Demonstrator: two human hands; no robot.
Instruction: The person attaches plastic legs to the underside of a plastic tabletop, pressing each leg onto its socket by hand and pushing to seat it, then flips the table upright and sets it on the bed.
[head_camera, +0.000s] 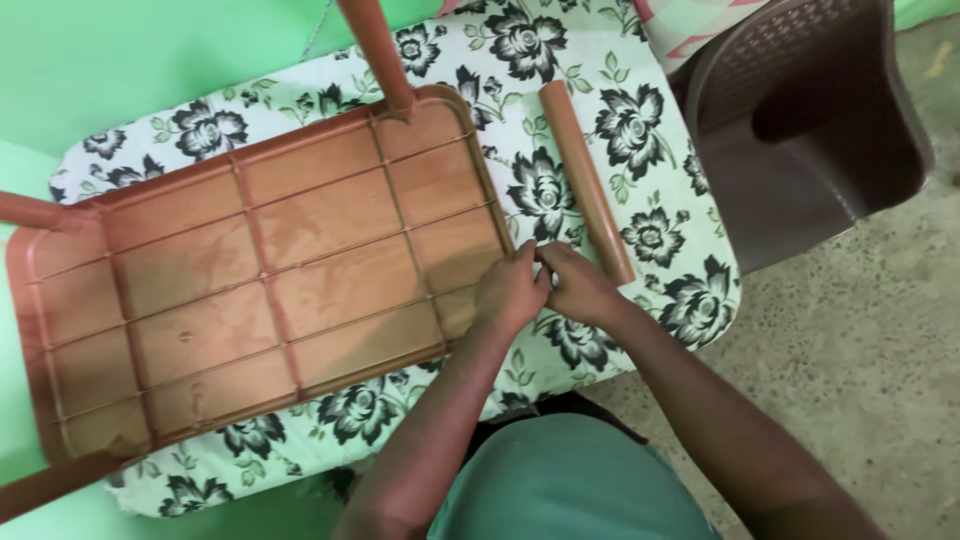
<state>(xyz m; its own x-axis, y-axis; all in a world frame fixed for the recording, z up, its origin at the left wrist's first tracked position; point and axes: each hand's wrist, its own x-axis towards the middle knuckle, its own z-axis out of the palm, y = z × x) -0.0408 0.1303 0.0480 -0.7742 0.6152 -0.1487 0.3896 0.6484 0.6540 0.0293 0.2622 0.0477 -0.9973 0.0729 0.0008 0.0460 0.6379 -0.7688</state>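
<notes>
While both hands, left & right, pinch sth too small to identify beside the upturned brown plastic table, it could slip onto the floral cloth; loose brown tube leg may roll off.

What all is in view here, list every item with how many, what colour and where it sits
upturned plastic table: one, brown, ribbed underside up, lying on the cloth at left and centre
attached legs: three seen, brown, at the top corner, left edge and bottom left corner
loose tube leg: one, brown, lying on the cloth right of the table
floral cloth: one, pale green with black flowers, covering the surface under the table
plastic chair: one, dark brown, top right on the floor
floor: speckled grey, at right
wall: green, top left
left hand: at the table's near right corner
right hand: touching the left hand, beside the tube's near end
</notes>
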